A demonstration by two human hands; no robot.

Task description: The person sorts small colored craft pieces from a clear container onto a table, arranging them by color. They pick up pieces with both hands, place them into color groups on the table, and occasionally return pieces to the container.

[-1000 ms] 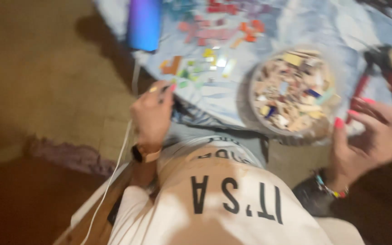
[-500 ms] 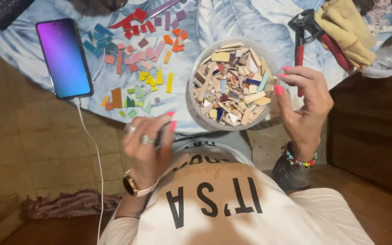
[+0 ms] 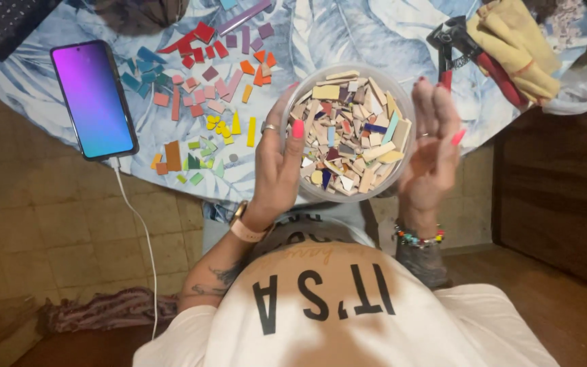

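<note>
A tiled floor shows beneath a table draped in a pale blue leaf-print cloth [image 3: 348,34], and you work at its near edge. Your left hand [image 3: 278,163] lies with fingers straight and together against the left wall of the clear round bowl [image 3: 402,102], thumb hooked at the rim; your right hand [image 3: 431,146] stands open and flat at the right wall, fingers spread, seemingly just touching rather than gripping. The bowl, heaped with pale mixed tile pieces [image 3: 348,136], overhangs the near edge slightly, so press both palms in evenly and keep it level before shifting it, or the pieces may spill into your lap. Toward the left lie sorted coloured tile pieces [image 3: 205,88], grouped by hue, then a lit phone [image 3: 93,98] with its white cable [image 3: 140,231] dropping off the edge. At the far right corner rest red-handled nippers [image 3: 470,51] against yellow gloves [image 3: 514,47].
</note>
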